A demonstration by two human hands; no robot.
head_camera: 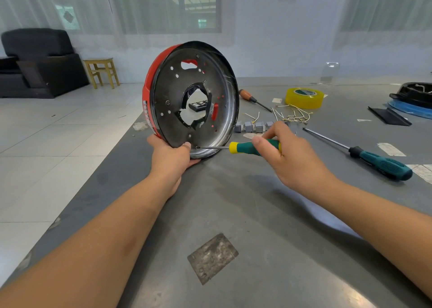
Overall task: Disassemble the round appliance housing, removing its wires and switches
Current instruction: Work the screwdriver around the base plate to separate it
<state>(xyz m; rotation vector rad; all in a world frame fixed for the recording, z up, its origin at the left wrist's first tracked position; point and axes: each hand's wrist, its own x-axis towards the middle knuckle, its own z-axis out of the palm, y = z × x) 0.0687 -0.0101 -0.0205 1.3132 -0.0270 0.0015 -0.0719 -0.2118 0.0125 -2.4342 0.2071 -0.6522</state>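
The round housing (168, 92), red outside and dark metal inside with a ragged central hole, stands on edge on the grey table (233, 202). My left hand (171, 158) grips its lower rim from below, thumb on the inner face. My right hand (287, 158) holds a green-and-yellow screwdriver (247, 147), whose tip touches a screw near the housing's bottom edge. Behind my right hand lie several grey switches (253, 126) and a tangle of pale wires (294, 116).
A long teal-handled screwdriver (374, 160), an orange-handled screwdriver (252, 98), a yellow tape roll (304, 97) and black and blue parts (411, 104) lie to the right. A worn metal plate (212, 258) sits near me. The table's left edge runs diagonally above the tiled floor.
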